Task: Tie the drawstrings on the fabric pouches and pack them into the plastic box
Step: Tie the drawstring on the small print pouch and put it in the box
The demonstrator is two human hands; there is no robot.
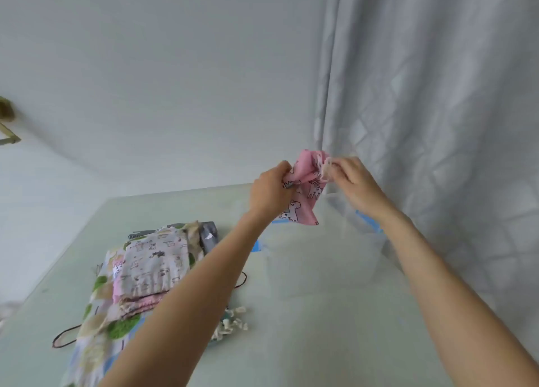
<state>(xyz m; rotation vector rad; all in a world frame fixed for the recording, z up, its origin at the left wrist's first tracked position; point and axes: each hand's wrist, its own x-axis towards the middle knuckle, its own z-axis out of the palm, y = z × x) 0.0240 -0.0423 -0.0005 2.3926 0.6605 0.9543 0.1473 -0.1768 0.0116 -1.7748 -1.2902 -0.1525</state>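
A pink fabric pouch (pixel 306 186) with an animal print hangs in the air between both hands, above the far end of the table. My left hand (pixel 269 192) grips its left side. My right hand (pixel 353 184) pinches the gathered top and its pale drawstring. Below and to the right stands the clear plastic box (pixel 326 258), open on top, with nothing visible inside. A pile of printed pouches (pixel 145 273) lies on the table at the left, partly hidden by my left forearm.
The pale green table (pixel 291 343) carries blue tape marks (pixel 258 246) around the box. A dark cord loop (pixel 62 338) sticks out of the pile at the left. A grey curtain (pixel 437 109) hangs right behind the box. A white wall stands beyond the table.
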